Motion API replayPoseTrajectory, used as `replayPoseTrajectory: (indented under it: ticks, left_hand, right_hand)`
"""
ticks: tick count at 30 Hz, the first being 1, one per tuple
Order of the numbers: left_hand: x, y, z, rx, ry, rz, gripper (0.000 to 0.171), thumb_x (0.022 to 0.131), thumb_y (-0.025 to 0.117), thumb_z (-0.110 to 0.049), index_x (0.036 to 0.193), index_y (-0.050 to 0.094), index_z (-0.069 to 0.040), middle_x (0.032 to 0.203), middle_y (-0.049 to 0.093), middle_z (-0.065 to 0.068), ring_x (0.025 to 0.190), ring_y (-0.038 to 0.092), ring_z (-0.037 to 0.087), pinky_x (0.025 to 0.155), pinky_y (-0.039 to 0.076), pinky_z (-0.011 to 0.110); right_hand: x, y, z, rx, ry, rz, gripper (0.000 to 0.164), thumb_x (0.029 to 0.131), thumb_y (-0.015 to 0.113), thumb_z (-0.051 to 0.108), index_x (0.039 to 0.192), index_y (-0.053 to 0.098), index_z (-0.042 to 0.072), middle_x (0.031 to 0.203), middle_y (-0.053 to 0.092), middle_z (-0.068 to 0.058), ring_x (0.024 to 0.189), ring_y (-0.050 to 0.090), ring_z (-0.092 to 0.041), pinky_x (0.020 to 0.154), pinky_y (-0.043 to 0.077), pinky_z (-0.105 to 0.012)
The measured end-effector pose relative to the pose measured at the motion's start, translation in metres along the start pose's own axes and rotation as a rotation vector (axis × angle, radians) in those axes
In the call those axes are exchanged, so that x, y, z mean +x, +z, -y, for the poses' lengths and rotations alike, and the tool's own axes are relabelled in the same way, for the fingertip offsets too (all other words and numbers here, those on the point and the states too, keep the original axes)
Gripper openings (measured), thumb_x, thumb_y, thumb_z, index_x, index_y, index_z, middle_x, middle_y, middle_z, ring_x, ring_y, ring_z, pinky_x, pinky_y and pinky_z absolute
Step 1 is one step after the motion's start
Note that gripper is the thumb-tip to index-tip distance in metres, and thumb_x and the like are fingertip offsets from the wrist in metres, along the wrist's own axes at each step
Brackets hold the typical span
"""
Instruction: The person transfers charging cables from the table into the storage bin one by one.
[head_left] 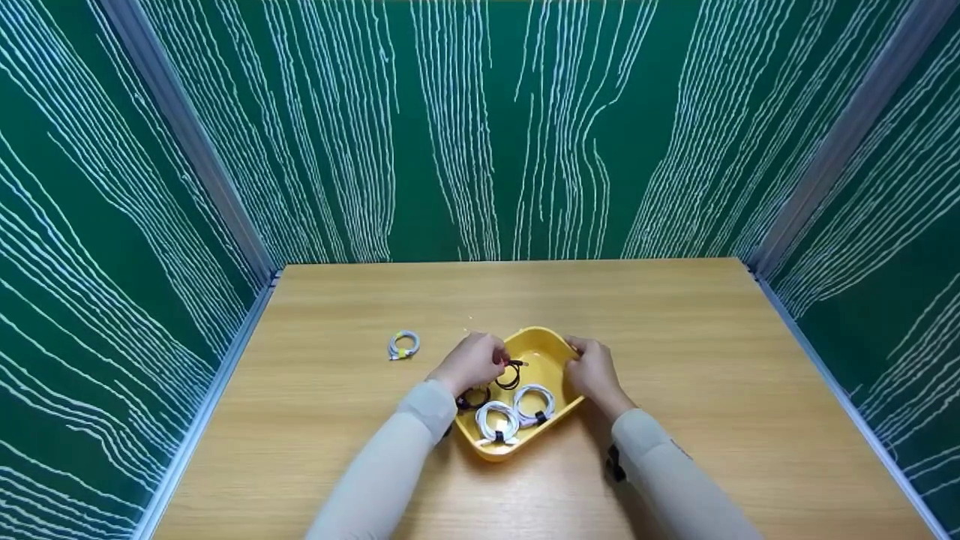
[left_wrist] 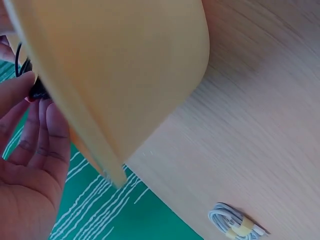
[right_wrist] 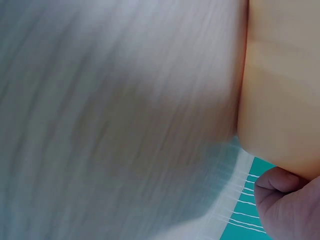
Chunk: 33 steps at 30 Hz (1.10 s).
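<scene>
A yellow plastic bin [head_left: 538, 341] sits at an angle on the table, with coiled cables inside. My left hand [head_left: 472, 364] reaches over its left rim and pinches a coiled black cable [head_left: 508, 377] with a bit of red on it. In the left wrist view, thumb and fingers close on the dark cable [left_wrist: 37, 90] beside the bin wall. My right hand [head_left: 595, 371] grips the bin's right rim; the right wrist view shows its curled fingers at the wall. Near the bin's front lie two white coiled cables [head_left: 497, 421] with black ties. Another black cable [head_left: 474, 397] is partly covered by my left hand.
A grey-white coiled cable [head_left: 403, 345] with yellow tape lies on the wooden table [head_left: 337, 435], left of the bin. Green panels [head_left: 517, 187] with white wavy lines enclose the table at the back and sides, with metal posts [head_left: 195, 135] at the corners.
</scene>
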<state>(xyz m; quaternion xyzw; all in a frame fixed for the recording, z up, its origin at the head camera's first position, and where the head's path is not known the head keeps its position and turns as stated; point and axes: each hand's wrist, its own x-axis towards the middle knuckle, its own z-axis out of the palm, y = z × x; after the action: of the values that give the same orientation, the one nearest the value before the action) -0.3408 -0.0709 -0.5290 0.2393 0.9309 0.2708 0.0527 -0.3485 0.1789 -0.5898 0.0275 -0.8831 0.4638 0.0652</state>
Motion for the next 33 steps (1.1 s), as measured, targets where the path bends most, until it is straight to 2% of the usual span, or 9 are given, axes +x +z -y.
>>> replayPoseTrajectory:
  ticks: [8,13,15,19,23,28,33]
  left_hand:
    - [0.005,0.008,-0.006,0.085,-0.014,0.026,0.018,0.088,0.067,0.006,0.094,0.082,-0.001,0.076,0.068,0.0,0.073,0.056,0.015,0.07,0.047,0.027]
    - [0.006,0.012,-0.007,0.09,-0.032,0.038,0.018,0.088,0.067,0.008,0.091,0.082,-0.002,0.071,0.06,-0.005,0.07,0.054,0.014,0.068,0.044,0.026]
    - [0.006,0.013,-0.007,0.123,-0.016,0.031,0.017,0.087,0.068,0.007,0.09,0.082,-0.003,0.071,0.059,-0.005,0.071,0.053,0.015,0.068,0.044,0.028]
    - [0.007,0.014,-0.008,0.186,0.01,0.023,0.015,0.086,0.069,0.006,0.089,0.081,-0.004,0.072,0.06,-0.004,0.072,0.052,0.017,0.07,0.046,0.033]
    - [0.006,0.017,-0.009,0.245,0.016,0.027,0.016,0.086,0.07,0.007,0.081,0.076,-0.006,0.074,0.062,-0.001,0.071,0.053,0.018,0.069,0.049,0.036]
    - [0.006,0.019,-0.009,0.304,0.028,0.021,0.019,0.084,0.068,0.008,0.079,0.073,-0.01,0.082,0.072,0.005,0.073,0.058,0.02,0.072,0.055,0.039]
    - [0.006,0.019,-0.009,0.353,0.041,0.008,0.018,0.088,0.07,0.005,0.083,0.076,-0.01,0.086,0.075,0.006,0.074,0.061,0.021,0.072,0.056,0.04]
  right_hand:
    - [0.0,0.0,0.0,0.014,0.007,-0.011,0.05,0.083,0.055,-0.012,0.127,0.078,-0.003,0.112,0.08,-0.024,0.089,0.069,-0.026,0.075,0.052,-0.025]
    - [0.0,0.001,0.0,0.008,0.006,-0.015,0.051,0.083,0.056,-0.012,0.127,0.077,-0.004,0.113,0.08,-0.025,0.09,0.07,-0.027,0.075,0.053,-0.025]
    - [0.0,0.001,0.0,0.001,0.011,-0.008,0.051,0.083,0.055,-0.012,0.129,0.077,-0.004,0.113,0.079,-0.025,0.09,0.07,-0.027,0.074,0.053,-0.026]
    - [0.0,0.001,0.0,-0.009,0.023,0.006,0.051,0.084,0.054,-0.012,0.13,0.076,-0.003,0.113,0.08,-0.024,0.09,0.07,-0.026,0.074,0.054,-0.027]
    - [0.0,0.001,0.0,-0.012,0.033,0.008,0.051,0.085,0.055,-0.012,0.131,0.076,-0.003,0.118,0.079,-0.025,0.094,0.071,-0.028,0.079,0.056,-0.031]
    - [0.0,0.002,0.0,-0.024,0.036,0.009,0.05,0.086,0.055,-0.011,0.131,0.075,-0.004,0.129,0.076,-0.025,0.102,0.071,-0.029,0.085,0.058,-0.034]
    - [0.0,0.002,0.001,-0.021,0.029,0.002,0.047,0.086,0.055,-0.011,0.127,0.078,-0.003,0.121,0.078,-0.023,0.096,0.07,-0.028,0.08,0.055,-0.029]
